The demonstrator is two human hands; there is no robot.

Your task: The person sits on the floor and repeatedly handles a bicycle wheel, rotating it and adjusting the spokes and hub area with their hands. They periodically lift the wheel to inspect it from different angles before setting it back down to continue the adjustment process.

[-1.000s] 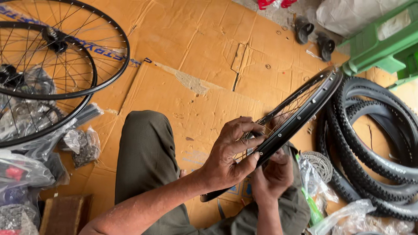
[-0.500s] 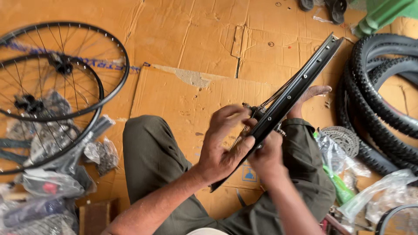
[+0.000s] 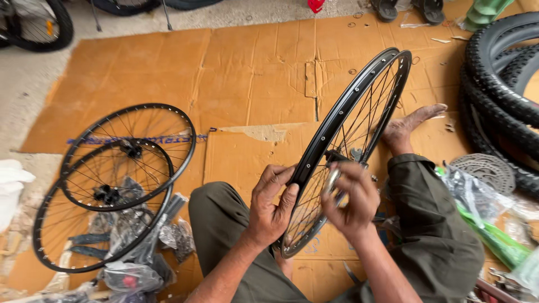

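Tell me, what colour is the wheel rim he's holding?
Black wheel rim with silver spokes, seen in the head view.

Three spoked wheels — one upright (image 3: 359, 129), two flat (image 3: 132, 148) (image 3: 101, 224) — two hands (image 3: 269, 210) (image 3: 351, 199), two sandals (image 3: 407, 8).

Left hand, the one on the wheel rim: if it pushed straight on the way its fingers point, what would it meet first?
The left hand already touches the black rim of the upright wheel. Pushing on, it would probably meet the spokes first, then perhaps the right hand on the far side. Depth is unclear.
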